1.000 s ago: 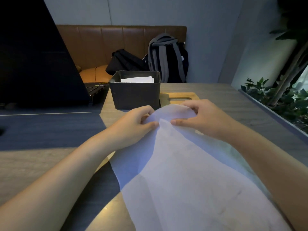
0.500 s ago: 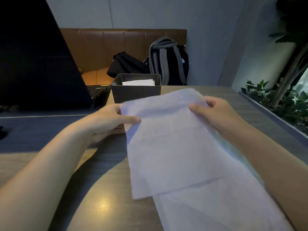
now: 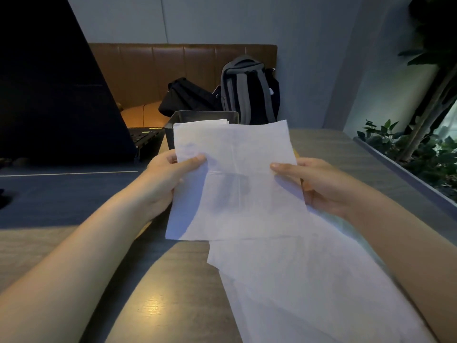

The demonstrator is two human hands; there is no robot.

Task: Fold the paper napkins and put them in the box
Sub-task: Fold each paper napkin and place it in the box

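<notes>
Napkin (image 3: pixel 237 179), white and thin, hangs in the air above the desk (image 3: pixel 158 293), held up between both hands just in front of the box (image 3: pixel 170 134). Both forearms reach forward from the lower corners of the view and converge toward the middle. The left hand (image 3: pixel 168 179) pinches the sheet's left edge, thumb lying flat across the front face and the other fingers hidden behind the paper. The right hand (image 3: pixel 319 186) pinches the right edge the same way, thumb pointing inward over the front and the palm turned partly up behind it. The sheet is roughly square and nearly upright, its top edge rising across the box's near wall and covering most of it. A faint vertical crease runs down its middle and a fainter horizontal one crosses it at thumb height. Its lower left corner hangs free.

More white paper (image 3: pixel 309 288) lies flat on the desk below and to the right, reaching toward the right forearm. Inside the dark box a white folded napkin (image 3: pixel 217 121) shows just over the held sheet's top edge.
</notes>
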